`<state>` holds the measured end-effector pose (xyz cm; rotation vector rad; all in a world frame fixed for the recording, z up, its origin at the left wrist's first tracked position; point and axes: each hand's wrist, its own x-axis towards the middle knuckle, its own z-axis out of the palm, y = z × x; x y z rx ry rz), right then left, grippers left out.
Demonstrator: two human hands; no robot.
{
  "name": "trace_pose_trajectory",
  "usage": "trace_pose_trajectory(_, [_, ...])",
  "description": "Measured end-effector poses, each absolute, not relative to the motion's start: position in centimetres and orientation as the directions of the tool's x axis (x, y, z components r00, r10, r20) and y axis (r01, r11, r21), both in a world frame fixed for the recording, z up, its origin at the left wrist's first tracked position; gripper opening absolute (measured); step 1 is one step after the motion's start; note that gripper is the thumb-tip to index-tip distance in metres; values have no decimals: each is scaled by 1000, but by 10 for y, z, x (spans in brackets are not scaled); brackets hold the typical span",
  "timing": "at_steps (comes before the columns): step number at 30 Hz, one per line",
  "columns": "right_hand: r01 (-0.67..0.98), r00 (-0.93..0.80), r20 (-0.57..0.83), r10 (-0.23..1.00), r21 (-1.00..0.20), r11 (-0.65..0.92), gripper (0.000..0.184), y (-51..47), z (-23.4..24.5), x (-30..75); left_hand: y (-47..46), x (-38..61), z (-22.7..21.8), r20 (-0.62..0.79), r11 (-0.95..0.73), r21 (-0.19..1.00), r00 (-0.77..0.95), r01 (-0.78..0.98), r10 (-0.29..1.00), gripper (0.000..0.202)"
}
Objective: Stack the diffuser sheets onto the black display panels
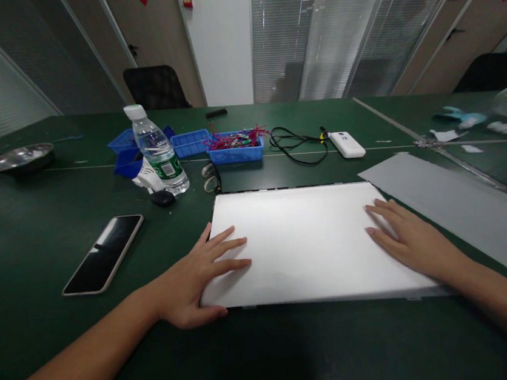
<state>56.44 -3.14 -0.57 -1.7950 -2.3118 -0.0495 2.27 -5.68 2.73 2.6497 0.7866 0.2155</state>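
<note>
A flat white rectangular panel [305, 245] with a thin dark edge along its back lies on the green table in front of me. My left hand [203, 275] rests on its left side, fingers spread over the white surface and the thumb near the front edge. On the right side lies my right hand [405, 234], its fingers stretched out on the panel and pointing inward. Neither hand holds anything. Beyond the right hand, a large grey sheet [456, 203] lies flat on the table.
Left of the panel lies a smartphone [104, 256]. Behind stand a water bottle [157, 149], a black mouse [163, 198], eyeglasses [211, 178] and a blue tray [236, 154] of red-wired parts. A black cable [299, 148] and white power bank [346, 144] lie farther right.
</note>
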Motion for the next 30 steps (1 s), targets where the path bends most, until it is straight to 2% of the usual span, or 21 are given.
trace_pose_trajectory(13, [958,-228,158,961,-139,250,79,-32,-5,559,-51,26,28,-3,-790,376,853,485,522,101])
trace_pose_trajectory(22, [956,-232,182,956,-139,258,77,-32,-6,559,-53,28,31,-65,-763,362,831,535,552,96])
trace_pose_trajectory(30, [943,-221,187,957,-211,259,70,-33,-4,554,-53,26,29,-51,-765,360,830,534,556,97])
